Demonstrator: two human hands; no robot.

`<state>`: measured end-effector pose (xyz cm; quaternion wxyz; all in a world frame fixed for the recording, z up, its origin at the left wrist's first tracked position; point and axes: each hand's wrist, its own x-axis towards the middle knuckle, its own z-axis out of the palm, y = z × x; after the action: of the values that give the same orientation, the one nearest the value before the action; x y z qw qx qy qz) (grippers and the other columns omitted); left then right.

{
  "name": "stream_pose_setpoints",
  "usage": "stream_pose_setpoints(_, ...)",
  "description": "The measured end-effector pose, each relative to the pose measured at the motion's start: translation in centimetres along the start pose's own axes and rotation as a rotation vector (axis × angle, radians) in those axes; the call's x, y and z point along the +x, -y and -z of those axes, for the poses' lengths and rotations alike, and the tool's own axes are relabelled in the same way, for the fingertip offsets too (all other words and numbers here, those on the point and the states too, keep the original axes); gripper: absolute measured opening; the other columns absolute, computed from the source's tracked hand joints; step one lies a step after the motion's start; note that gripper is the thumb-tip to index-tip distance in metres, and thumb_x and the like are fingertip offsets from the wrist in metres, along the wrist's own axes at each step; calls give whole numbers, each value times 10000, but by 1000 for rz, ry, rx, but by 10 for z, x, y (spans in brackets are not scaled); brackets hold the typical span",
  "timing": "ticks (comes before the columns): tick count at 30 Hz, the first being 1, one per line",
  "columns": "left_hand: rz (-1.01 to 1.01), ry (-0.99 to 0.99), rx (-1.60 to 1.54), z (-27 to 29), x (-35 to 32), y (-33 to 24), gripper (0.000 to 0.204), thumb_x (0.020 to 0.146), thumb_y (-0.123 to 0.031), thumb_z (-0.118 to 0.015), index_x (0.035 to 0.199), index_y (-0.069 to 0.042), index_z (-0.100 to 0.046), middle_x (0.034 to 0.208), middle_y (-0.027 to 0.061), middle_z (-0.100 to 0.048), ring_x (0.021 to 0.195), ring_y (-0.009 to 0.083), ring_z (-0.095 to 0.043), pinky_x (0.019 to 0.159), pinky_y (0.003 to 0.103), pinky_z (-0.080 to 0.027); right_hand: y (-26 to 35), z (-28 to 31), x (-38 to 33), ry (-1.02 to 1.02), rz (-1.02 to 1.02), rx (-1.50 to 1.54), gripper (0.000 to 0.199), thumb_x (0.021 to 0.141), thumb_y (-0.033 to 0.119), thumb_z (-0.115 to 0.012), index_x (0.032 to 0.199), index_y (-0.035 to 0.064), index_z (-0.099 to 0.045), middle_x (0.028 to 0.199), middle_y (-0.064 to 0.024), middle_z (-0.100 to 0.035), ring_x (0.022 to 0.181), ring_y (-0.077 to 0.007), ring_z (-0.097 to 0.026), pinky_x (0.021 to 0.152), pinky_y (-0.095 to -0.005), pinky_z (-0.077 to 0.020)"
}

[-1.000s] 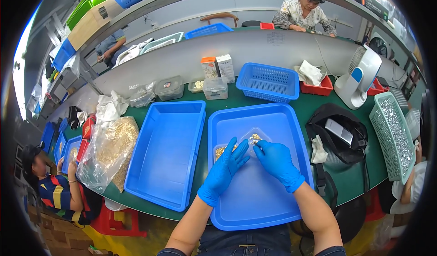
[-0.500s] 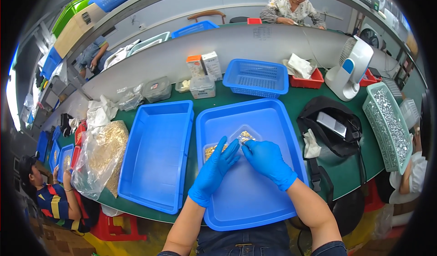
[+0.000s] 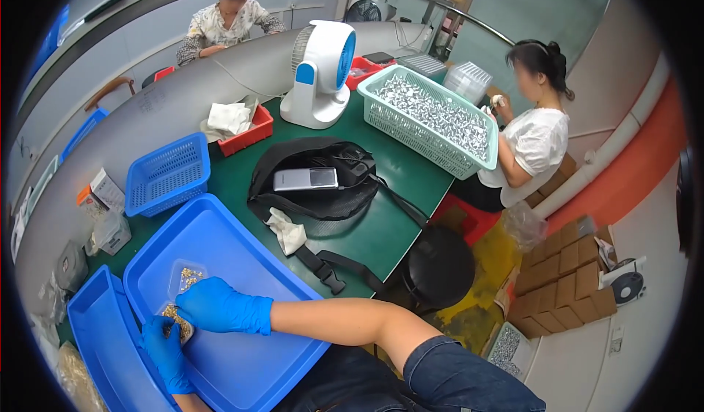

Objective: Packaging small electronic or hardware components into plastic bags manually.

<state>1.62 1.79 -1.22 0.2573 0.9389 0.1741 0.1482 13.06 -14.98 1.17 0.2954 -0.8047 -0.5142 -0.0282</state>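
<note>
My right hand (image 3: 220, 306), in a blue glove, reaches over the blue tray (image 3: 249, 353) with its fingers pinched together; what they hold, if anything, is hidden. Beside it my left hand (image 3: 163, 353), gloved too, curls its fingers at the rim of a clear box, and I cannot make out anything in them. Small gold-coloured metal pieces (image 3: 173, 314) fill this nearer box, which both hands partly cover. Just beyond, a second clear container (image 3: 177, 271) lies in the tray with more gold pieces inside.
A black bag (image 3: 308, 207) with a strap lies right of the tray. Behind stand a blue basket (image 3: 169, 174), a red bin (image 3: 253, 132), a white fan (image 3: 317, 82) and a green basket of silver parts (image 3: 433, 119). Co-workers sit across and at the right.
The view has swung to the right. My left hand has gone from flat and outstretched to curled at the nearer box. My right hand has moved from the farther container toward the nearer one.
</note>
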Motion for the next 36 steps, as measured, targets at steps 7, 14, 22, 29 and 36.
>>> stream_pose_setpoints(7,-24,-75,-249,-8,-1,8,92,725,-19,-639,803,-25,-591,796,69,-565,753,204,-542,692,322,-407,-2,-3,0,39,40,5,113,762,115,-551,802,27,-610,698,-172,-615,653,-330,-636,540,-412,-504)
stream_pose_setpoints(14,187,-162,-663,-1,-3,-10,68,844,-55,-575,876,-2,-603,823,37,-577,751,122,-525,683,256,-410,7,6,2,33,50,90,119,778,146,-561,819,48,-613,709,-149,-621,655,-326,-631,549,-417,-501)
stream_pose_setpoints(22,455,-261,-1130,22,-20,-20,126,833,-65,-585,951,-33,-616,897,32,-581,795,120,-525,722,258,-426,12,-16,8,-68,146,295,114,815,127,-554,876,63,-625,839,-149,-631,756,-313,-626,635,-387,-513)
stream_pose_setpoints(29,422,-54,-1475,14,-11,-23,162,822,-48,-626,974,7,-640,847,58,-628,715,108,-559,672,226,-464,22,13,5,-97,80,232,155,809,105,-639,959,70,-659,871,-122,-649,775,-262,-647,676,-335,-517)
stream_pose_setpoints(36,372,4,-1622,15,-10,-20,157,839,-30,-605,988,2,-644,867,56,-640,698,95,-572,675,200,-492,22,7,7,-161,87,269,151,822,168,-626,951,95,-654,769,-82,-603,662,-240,-607,577,-327,-485)
